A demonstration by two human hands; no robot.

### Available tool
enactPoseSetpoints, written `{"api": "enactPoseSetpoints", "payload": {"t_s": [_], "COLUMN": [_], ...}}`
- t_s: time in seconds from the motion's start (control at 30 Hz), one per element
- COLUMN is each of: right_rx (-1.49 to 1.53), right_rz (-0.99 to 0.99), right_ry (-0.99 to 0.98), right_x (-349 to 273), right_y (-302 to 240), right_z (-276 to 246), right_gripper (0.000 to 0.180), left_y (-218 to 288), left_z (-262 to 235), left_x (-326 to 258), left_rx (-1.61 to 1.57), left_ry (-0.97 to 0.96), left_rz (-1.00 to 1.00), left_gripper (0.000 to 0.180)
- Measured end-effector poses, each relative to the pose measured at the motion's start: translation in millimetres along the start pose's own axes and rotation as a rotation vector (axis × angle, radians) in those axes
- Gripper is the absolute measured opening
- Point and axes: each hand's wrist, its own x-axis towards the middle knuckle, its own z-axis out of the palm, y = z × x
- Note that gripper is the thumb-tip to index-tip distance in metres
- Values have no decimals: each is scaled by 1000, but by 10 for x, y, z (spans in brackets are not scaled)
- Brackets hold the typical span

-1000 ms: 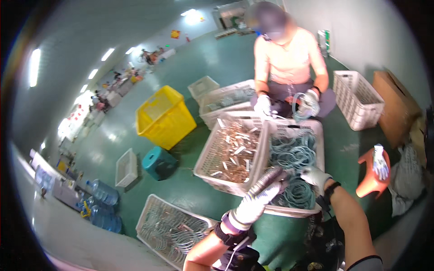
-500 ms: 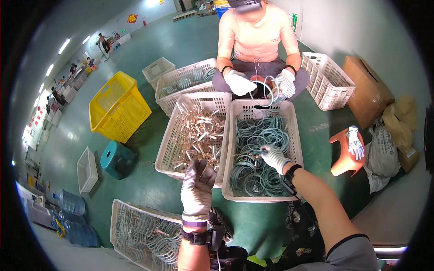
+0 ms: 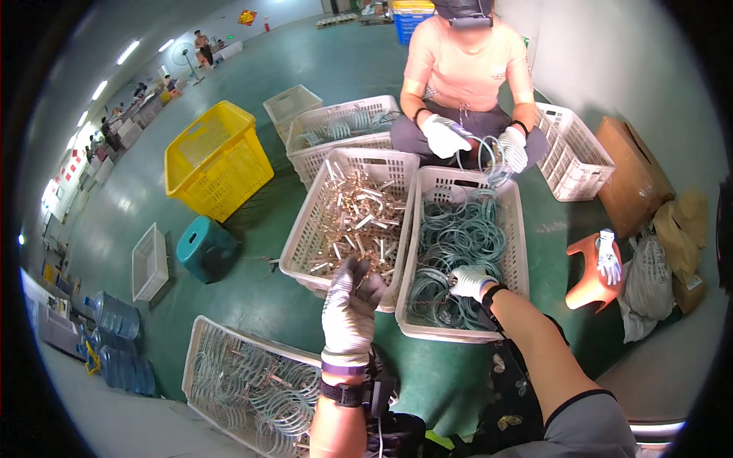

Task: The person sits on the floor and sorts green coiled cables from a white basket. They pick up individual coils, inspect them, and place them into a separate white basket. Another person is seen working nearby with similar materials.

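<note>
My left hand (image 3: 350, 317), in a striped white glove with grey fingertips, is held up at the near edge of a white basket (image 3: 305, 276) of small copper and white metal fittings (image 3: 365, 210). Its fingers are drawn together; whatever lies between them is too small to make out. Inside the white basket (image 3: 450, 333) to the right, my gloved right hand (image 3: 469, 282) reaches among grey-blue coils of thin tubing (image 3: 458, 229). Its fingers are closed at a coil, partly hidden. Opposite me, a seated person's gloved hands (image 3: 449, 137) hold another coil (image 3: 489, 159).
Another white basket (image 3: 200, 330) of coils lies near left; one (image 3: 343, 143) stands behind the fittings. A yellow crate (image 3: 229, 179), teal stool (image 3: 205, 248) and water jugs (image 3: 114, 314) are leftward. At right are an orange stool (image 3: 584, 276) with gloves, a cardboard box (image 3: 630, 175) and sacks (image 3: 647, 278).
My right hand has moved down and nearer among the coils. My left hand's fingers have drawn closer together. The whole view has shifted slightly, and the seated person still handles a coil.
</note>
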Motion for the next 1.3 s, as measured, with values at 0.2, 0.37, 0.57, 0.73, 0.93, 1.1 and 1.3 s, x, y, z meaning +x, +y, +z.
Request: {"api": "enactPoseSetpoints", "payload": {"t_s": [0.2,0.37,0.57,0.73,0.93,1.1,1.3], "right_rx": [301,-13,-272,647,1290,1268,1146], "right_rz": [-124,-117,141,-123,-548,-625,-586], "right_ry": [111,-45,-9,296,155,47,-122], "right_x": [57,-210,-960,-742,-1633,-1736,-1352], "right_y": [199,162,-61,688,-301,-529,-349], "right_z": [361,-374,-1279,-923,-878,-811,-718], "right_gripper": [38,38,43,26,26,27,27], "left_y": [-142,-257,-440,-713,-822,-878,-1026], "left_z": [-1,67,49,276,603,728,261], "left_x": [30,104,81,20,-150,-195,101], "left_rx": [3,-25,107,407,480,183,194], "left_ry": [-69,-115,-132,-177,-464,-324,-281], "left_rz": [-21,-87,-164,-307,-276,-190,4], "left_gripper": [36,37,40,67,93,65,82]}}
